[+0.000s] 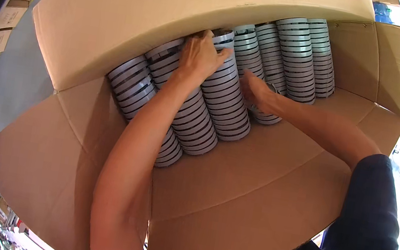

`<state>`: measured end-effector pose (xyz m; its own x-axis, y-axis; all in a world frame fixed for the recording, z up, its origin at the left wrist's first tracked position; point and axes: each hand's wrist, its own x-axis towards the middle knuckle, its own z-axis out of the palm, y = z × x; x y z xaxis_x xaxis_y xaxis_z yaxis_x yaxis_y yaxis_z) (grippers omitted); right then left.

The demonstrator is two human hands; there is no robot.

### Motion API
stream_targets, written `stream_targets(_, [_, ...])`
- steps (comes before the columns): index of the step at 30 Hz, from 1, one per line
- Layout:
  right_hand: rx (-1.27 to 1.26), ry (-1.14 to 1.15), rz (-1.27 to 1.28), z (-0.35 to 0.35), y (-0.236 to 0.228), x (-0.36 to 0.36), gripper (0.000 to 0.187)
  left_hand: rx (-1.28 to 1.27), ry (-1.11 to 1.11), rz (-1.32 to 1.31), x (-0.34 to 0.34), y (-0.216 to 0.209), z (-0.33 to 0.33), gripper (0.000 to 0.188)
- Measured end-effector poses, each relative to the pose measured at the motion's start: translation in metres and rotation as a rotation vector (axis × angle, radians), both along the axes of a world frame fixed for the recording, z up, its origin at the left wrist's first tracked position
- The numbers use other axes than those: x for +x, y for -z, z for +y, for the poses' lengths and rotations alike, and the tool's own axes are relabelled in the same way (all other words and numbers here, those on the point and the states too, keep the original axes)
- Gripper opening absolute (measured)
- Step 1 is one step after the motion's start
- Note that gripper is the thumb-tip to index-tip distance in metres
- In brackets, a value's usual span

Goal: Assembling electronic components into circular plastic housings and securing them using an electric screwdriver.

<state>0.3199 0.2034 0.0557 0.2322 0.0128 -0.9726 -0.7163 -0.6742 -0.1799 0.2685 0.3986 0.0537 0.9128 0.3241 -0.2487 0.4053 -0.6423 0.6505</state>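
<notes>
Left hand (200, 57): some fingertips hidden. Grey ringed stacks (195, 124): some upper ends behind carton flap (177, 1). Flap: cut off by upper edge. Lower-left clutter (3, 211): too small to identify.

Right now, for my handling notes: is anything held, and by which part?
The left hand is on the upper end of the third grey stack from the left; the right hand is beside it. Whether either grips is unclear.

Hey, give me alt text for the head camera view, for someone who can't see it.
A person's left hand is at the top of one stack of grey, ring-like pieces, with the right hand lower down on its right side. More grey stacks stand on both sides inside a large, open cardboard box.
</notes>
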Motion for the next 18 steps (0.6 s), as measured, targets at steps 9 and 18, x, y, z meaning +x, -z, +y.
stream_targets(9, [0.323,0.279,0.047,0.013,0.012,-0.012,0.050,-0.132,-0.076,-0.092,-0.007,-0.005,-0.009,0.085])
stream_targets(18, [0.308,0.111,-0.051,0.004,-0.008,0.013,0.061,-0.303,-0.347,-0.356,-0.023,-0.043,-0.049,0.083])
